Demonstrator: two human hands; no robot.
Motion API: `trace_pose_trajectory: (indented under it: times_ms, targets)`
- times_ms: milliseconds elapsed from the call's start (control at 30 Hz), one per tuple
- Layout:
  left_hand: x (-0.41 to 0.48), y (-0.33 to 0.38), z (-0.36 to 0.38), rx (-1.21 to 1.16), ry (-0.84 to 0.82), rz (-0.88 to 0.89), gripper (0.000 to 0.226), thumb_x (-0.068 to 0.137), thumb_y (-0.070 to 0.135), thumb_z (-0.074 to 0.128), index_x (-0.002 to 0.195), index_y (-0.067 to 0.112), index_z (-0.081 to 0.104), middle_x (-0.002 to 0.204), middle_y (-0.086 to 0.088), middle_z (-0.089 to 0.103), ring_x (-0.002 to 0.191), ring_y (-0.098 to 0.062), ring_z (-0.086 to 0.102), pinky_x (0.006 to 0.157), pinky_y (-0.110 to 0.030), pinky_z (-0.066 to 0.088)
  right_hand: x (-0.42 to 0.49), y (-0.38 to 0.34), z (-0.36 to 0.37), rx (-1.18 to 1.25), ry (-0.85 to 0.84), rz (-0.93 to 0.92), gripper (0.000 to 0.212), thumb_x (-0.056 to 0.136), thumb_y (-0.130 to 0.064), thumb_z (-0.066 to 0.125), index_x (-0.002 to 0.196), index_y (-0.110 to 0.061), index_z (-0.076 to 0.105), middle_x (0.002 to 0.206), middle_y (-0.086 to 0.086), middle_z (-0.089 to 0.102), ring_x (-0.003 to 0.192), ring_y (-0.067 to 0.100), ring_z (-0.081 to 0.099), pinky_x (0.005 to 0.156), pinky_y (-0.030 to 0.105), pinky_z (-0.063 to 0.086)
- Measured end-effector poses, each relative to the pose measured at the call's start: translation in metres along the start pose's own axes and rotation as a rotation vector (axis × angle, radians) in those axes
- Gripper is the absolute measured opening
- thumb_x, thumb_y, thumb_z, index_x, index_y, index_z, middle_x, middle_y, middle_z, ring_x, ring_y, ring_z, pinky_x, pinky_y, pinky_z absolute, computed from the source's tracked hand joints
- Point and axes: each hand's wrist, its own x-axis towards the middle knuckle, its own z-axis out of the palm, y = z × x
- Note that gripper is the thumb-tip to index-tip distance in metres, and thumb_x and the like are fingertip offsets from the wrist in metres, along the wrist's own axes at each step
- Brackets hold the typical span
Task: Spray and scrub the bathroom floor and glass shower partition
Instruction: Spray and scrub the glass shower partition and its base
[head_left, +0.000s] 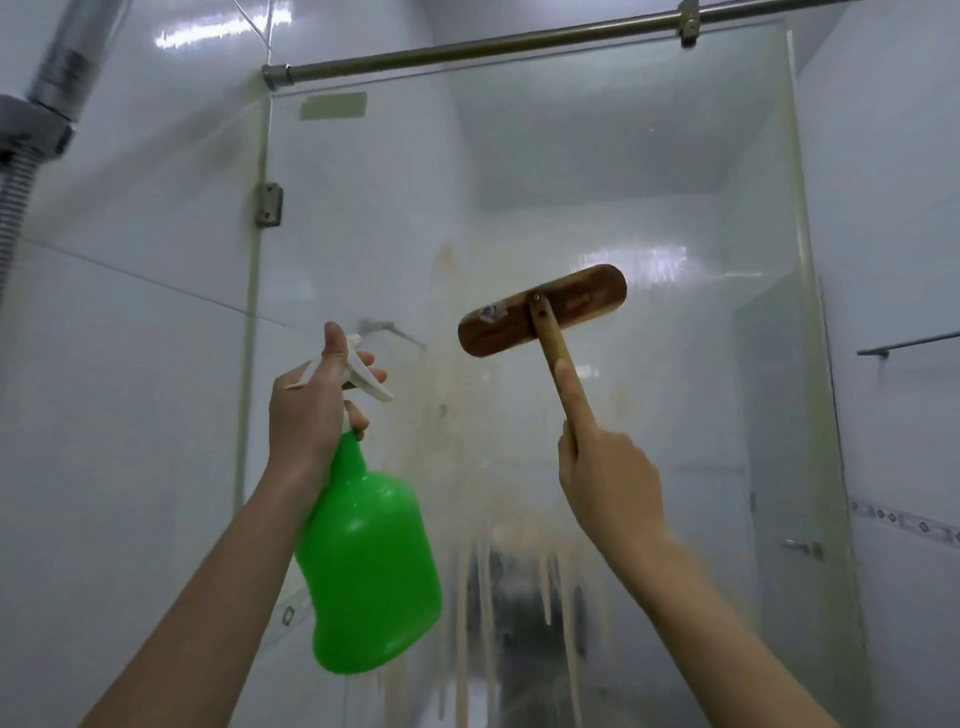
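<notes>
Both hands are raised toward the glass shower partition, which fills the centre and right of the frame. The left hand is wrapped tight around the neck of one green spray bottle, fingers on the white trigger, nozzle aimed at the pane. The right hand is closed on the stick of one wooden scrub brush, index finger laid along it, the head flat against the glass at mid-frame. Brownish suds run in streaks down the lower centre of the pane. The likeliest trouble, as I judge it: wet fingers slipping on the thin stick, so the brush skates off or knocks the glass; hard pushing could also strain the one hinge clamp on the pane's left edge. One metal rail crosses the top. The floor is out of view.
</notes>
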Motion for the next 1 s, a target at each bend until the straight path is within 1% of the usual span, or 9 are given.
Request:
trace_pose_trajectory:
  times_ms: [67,167,333,433,533,733,833,900,1000]
  targets:
    - [-0.002,0.001,-0.007,0.016,0.004,-0.008,0.051,0.098,0.062,0.049,0.089,0.019,0.074,0.092,-0.004,0.079,0.057,-0.025,0.053,0.053,-0.030,0.044,0.052,-0.018,0.003,-0.057,0.102,-0.043,0.072,0.100,-0.017,0.037,0.152,-0.036,-0.011,0.057,-0.001,0.042,0.045,0.015,0.041,0.041,0.025,0.028]
    - [-0.006,0.000,-0.021,0.024,0.025,-0.007,0.052,0.098,0.062,0.048,0.094,0.017,0.075,0.093,-0.004,0.080,0.056,-0.024,0.051,0.053,-0.031,0.044,0.115,-0.046,-0.008,-0.010,0.102,-0.081,0.071,0.099,-0.014,0.038,0.152,-0.037,-0.003,0.063,0.003,0.048,0.050,0.019,0.048,0.044,0.029,0.035]
    - [-0.010,0.002,-0.050,0.000,0.060,0.013,0.049,0.097,0.061,0.050,0.090,0.020,0.075,0.090,-0.004,0.080,0.058,-0.025,0.052,0.052,-0.030,0.043,-0.007,-0.044,0.027,-0.057,-0.054,0.009,0.074,0.101,-0.018,0.036,0.150,-0.034,-0.017,0.055,-0.004,0.042,0.043,0.010,0.042,0.039,0.021,0.029]
    - [-0.014,0.003,-0.063,0.019,0.071,0.016,0.050,0.098,0.061,0.049,0.092,0.019,0.075,0.089,-0.003,0.080,0.050,-0.020,0.048,0.046,-0.025,0.044,0.039,-0.073,0.036,-0.067,0.024,-0.055,0.079,0.098,-0.009,0.039,0.151,-0.035,-0.013,0.058,-0.001,0.045,0.045,0.013,0.043,0.041,0.026,0.032]
    - [-0.019,0.001,-0.072,0.039,0.091,0.008,0.052,0.098,0.061,0.048,0.093,0.017,0.075,0.092,-0.005,0.079,0.055,-0.024,0.051,0.047,-0.025,0.045,0.111,-0.106,0.025,-0.011,0.016,-0.094,0.082,0.093,-0.002,0.041,0.153,-0.035,-0.004,0.065,0.004,0.051,0.048,0.017,0.046,0.042,0.029,0.033]
    - [-0.028,-0.001,-0.089,0.052,0.106,0.007,0.053,0.098,0.061,0.048,0.091,0.017,0.075,0.089,-0.002,0.080,0.039,-0.014,0.044,0.050,-0.027,0.042,-0.003,-0.080,0.048,-0.007,-0.097,-0.030,0.081,0.098,-0.009,0.039,0.150,-0.036,-0.016,0.059,0.000,0.046,0.045,0.014,0.045,0.042,0.026,0.033]
    - [-0.033,-0.002,-0.092,0.090,0.101,0.003,0.051,0.097,0.061,0.047,0.092,0.019,0.076,0.089,-0.002,0.080,0.041,-0.015,0.045,0.049,-0.027,0.042,0.059,-0.103,0.046,-0.029,0.020,-0.094,0.080,0.096,-0.006,0.039,0.152,-0.036,-0.010,0.064,0.003,0.049,0.046,0.015,0.042,0.042,0.028,0.030]
    - [-0.037,-0.003,-0.094,0.104,0.105,0.001,0.052,0.098,0.061,0.047,0.093,0.018,0.076,0.089,-0.002,0.080,0.042,-0.016,0.046,0.048,-0.025,0.043,0.103,-0.122,0.037,-0.002,-0.013,-0.119,0.078,0.094,-0.004,0.039,0.153,-0.034,-0.003,0.066,0.004,0.048,0.049,0.016,0.044,0.041,0.028,0.029]
    - [-0.043,-0.005,-0.097,0.100,0.112,0.004,0.050,0.098,0.059,0.047,0.093,0.018,0.076,0.088,-0.002,0.080,0.040,-0.014,0.046,0.047,-0.024,0.043,0.072,-0.114,0.043,0.077,-0.036,-0.048,0.079,0.095,-0.004,0.040,0.153,-0.035,-0.004,0.061,0.002,0.047,0.047,0.015,0.046,0.040,0.027,0.031]
